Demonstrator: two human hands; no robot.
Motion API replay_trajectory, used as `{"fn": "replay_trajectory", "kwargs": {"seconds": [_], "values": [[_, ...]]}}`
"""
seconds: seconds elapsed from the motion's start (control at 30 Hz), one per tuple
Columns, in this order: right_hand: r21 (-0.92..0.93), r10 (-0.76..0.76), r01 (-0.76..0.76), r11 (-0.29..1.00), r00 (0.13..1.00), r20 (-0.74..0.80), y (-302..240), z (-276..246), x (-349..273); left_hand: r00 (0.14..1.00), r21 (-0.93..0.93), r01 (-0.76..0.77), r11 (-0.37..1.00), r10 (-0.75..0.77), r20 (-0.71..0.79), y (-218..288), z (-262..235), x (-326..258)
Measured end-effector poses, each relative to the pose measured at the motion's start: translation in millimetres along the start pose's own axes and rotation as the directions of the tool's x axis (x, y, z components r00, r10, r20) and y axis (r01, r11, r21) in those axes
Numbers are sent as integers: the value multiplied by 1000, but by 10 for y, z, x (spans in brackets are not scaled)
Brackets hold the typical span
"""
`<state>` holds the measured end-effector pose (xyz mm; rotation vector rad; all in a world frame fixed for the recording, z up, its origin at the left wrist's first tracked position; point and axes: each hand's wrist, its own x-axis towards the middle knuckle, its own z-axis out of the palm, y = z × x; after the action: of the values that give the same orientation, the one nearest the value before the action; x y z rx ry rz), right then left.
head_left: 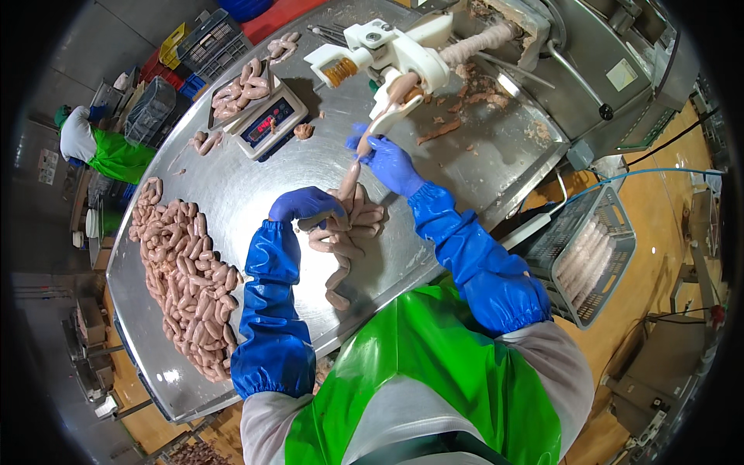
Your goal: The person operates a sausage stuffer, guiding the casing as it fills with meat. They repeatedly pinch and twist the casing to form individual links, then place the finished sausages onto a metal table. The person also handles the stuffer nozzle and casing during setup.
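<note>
A string of raw sausage links (361, 218) hangs together in a bunch on the steel table, with a tail of links trailing toward me. My left hand (310, 206), in a blue glove, curls its fingers over this bunch from the left; its fingertips are partly hidden. Higher up, my right hand (393, 164) pinches the sausage casing (378, 128), filled and smooth, just below the white nozzle holder (395, 62) of the filling machine. From there the filled casing runs down between both hands. Some blue fingertips show behind it.
A big heap of sausages (186, 271) covers the table's left side. A scale (271, 124) carries a tray of sausages (244, 89). Meat scraps (480, 97) lie under the machine (612, 70). A grey crate (612, 256) stands at right; a co-worker (105, 147) works far left.
</note>
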<state>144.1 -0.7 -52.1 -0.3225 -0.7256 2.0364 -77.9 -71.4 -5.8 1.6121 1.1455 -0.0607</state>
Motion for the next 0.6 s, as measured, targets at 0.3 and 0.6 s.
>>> {"fn": "replay_trajectory", "kwargs": {"seconds": [0.3, 0.6], "values": [[-879, 269, 144, 454, 919, 290, 1251, 219, -576, 750, -396, -444, 804, 91, -656, 835, -98, 645], [-99, -46, 34, 994, 992, -115, 227, -119, -73, 937, -74, 156, 985, -171, -305, 169, -80, -85]]}}
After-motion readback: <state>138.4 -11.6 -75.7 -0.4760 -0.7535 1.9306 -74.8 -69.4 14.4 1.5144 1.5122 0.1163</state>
